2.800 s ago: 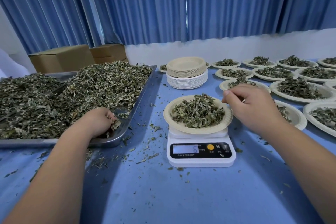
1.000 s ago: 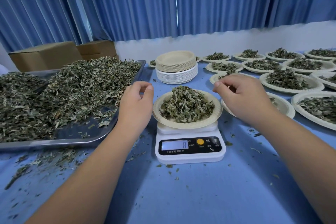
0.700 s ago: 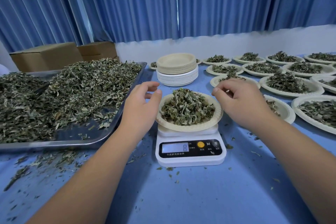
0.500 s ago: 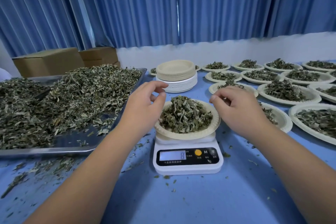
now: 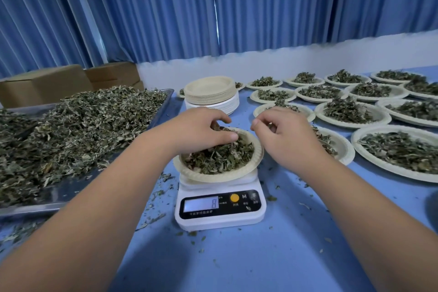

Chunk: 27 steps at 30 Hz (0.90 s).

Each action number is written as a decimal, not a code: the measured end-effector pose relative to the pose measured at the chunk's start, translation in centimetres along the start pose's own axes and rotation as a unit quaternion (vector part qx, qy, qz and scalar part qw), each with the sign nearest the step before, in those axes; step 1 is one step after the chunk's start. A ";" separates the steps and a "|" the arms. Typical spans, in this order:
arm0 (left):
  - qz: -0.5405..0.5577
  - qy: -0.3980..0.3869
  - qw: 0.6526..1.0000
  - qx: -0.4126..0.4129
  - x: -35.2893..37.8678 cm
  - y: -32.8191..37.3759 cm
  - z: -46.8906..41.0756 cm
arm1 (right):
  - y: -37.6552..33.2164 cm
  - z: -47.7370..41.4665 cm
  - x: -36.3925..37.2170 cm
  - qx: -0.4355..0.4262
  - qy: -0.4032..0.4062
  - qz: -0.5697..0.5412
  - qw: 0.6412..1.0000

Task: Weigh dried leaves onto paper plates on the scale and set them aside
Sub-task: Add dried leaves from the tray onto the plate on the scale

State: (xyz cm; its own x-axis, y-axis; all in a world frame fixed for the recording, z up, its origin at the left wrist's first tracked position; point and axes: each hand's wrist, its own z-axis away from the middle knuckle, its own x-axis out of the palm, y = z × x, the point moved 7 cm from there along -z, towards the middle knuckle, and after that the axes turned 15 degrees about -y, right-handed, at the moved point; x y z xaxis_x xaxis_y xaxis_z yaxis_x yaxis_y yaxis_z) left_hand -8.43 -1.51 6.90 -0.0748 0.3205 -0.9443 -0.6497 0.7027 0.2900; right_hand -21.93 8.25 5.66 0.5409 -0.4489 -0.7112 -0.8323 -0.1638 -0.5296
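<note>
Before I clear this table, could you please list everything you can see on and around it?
scale: one, white, table centre, reading 8.
paper plate: one, beige, on the scale.
portion of leaves: one, green, in that plate.
metal tray: one, silver, left, heaped with dried leaves.
plate stack: one, beige over white, behind the scale.
filled plates: over a dozen, beige, right side.
cardboard boxes: two, brown, back left.
curtains: blue, along the back.
table: one, blue, strewn with leaf bits.
left hand: one, fingers pinching the portion of leaves.
right hand: one, curled beside the plate's right rim; grip unclear.
</note>
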 end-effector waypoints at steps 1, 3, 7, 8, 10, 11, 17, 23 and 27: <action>0.002 -0.001 1.000 0.000 0.1 0.1 0.0 | 0.0 0.0 0.0 -0.001 -0.001 -0.001 1.000; 0.012 0.008 1.000 0.002 0.1 0.1 0.0 | -0.1 0.0 0.0 -0.006 -0.001 -0.003 1.000; 0.024 0.048 0.998 0.019 -0.1 0.3 0.6 | -0.2 0.1 0.1 -0.012 -0.003 -0.008 1.000; 0.035 0.060 0.997 0.025 -0.1 0.2 0.8 | -0.2 0.1 0.1 -0.011 -0.003 -0.010 1.000; 0.074 0.096 0.992 0.034 -0.5 0.1 1.4 | -0.1 0.1 0.1 -0.011 -0.004 -0.013 1.000; 0.093 0.119 0.988 0.036 -0.8 0.0 1.8 | -0.1 0.0 0.1 -0.009 -0.006 -0.012 1.000; 0.177 0.230 0.956 0.049 -1.4 -0.8 3.6 | 0.0 0.1 0.2 -0.003 -0.016 -0.008 1.000; 0.255 0.251 0.931 0.074 -1.1 -1.8 4.5 | 0.2 0.0 0.2 0.007 -0.013 -0.007 1.000; 0.335 0.279 0.894 0.099 -1.2 -3.2 5.7 | 0.2 0.0 0.2 0.005 -0.013 0.002 1.000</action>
State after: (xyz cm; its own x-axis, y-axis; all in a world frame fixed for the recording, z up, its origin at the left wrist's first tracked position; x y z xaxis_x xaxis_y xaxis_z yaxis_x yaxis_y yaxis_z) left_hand -1.97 -0.49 8.03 -0.7995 0.3831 -0.4627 -0.1754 0.5879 0.7897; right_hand -22.00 8.15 5.43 0.5412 -0.4263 -0.7248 -0.8328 -0.1527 -0.5320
